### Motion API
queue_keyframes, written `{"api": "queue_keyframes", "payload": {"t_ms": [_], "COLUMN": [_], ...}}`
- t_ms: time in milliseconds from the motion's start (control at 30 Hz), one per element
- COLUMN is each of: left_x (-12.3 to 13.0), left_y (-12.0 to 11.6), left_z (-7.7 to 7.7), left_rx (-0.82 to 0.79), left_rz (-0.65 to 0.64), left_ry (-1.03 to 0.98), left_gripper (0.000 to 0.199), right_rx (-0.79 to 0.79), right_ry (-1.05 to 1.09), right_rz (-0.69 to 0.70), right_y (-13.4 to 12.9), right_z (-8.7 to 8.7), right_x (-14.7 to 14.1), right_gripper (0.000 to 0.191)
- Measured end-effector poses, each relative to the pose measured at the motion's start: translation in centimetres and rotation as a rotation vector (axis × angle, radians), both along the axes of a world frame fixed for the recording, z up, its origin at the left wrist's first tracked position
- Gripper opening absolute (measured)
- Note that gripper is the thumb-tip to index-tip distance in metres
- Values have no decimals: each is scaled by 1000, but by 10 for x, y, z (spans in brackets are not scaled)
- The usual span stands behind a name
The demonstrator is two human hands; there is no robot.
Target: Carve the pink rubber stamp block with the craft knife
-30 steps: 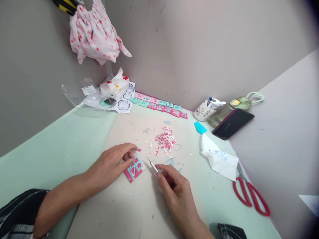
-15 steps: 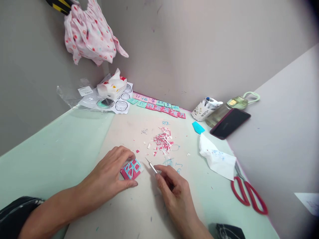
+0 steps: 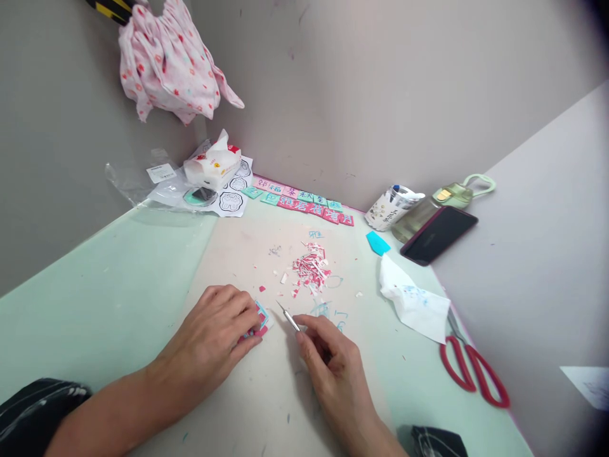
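My left hand [image 3: 216, 330] is closed over a small pink carving-rubber block [image 3: 262, 315] with light-blue lines on it. Its fingers lie across the top and cover most of the block, so only the right end shows. The thumb is along the near side. Just to the right, my right hand [image 3: 335, 371] holds a slim silver craft knife [image 3: 290, 320] like a pen. The blade points up and left, a short gap from the block. Beyond the knife lies a heap of pink and white shavings [image 3: 311, 270], with a few loose crumbs around it.
Rows of carved pink and green tiles [image 3: 309, 206] line the back. A tissue packet [image 3: 214, 166] sits at back left. On the right are a cup [image 3: 390, 208], a bottle [image 3: 413, 214], a leaning phone [image 3: 438, 235], a stained tissue [image 3: 416, 301] and red-handled scissors [image 3: 469, 368].
My left fingers have curled in from around the block to lie over its top, hiding much of it. The right hand and the knife have stayed in place.
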State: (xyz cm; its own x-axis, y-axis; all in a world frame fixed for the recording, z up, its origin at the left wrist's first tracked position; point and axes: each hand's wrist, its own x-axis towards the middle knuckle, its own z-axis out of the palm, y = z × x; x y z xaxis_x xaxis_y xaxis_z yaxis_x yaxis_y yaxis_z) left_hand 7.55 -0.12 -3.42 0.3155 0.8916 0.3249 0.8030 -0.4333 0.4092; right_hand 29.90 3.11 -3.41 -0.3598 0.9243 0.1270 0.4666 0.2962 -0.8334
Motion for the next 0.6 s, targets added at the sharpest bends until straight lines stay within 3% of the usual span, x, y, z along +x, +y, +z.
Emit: {"api": "queue_keyframes", "payload": {"t_ms": [167, 367, 600], "left_x": [-3, -7, -16], "left_y": [3, 6, 10], "left_z": [-2, -9, -2], "left_rx": [-45, -130, -185], "left_rz": [-30, -28, 135], "left_ry": [-40, -196, -305], "left_gripper": [24, 22, 25], "right_rx": [2, 7, 21], "right_ry": [6, 9, 25], "right_rz": [2, -4, -6], "right_y": [-1, -1, -2], "right_z": [-1, -1, -2], "right_x": [1, 0, 0], "right_gripper": [25, 24, 25]}}
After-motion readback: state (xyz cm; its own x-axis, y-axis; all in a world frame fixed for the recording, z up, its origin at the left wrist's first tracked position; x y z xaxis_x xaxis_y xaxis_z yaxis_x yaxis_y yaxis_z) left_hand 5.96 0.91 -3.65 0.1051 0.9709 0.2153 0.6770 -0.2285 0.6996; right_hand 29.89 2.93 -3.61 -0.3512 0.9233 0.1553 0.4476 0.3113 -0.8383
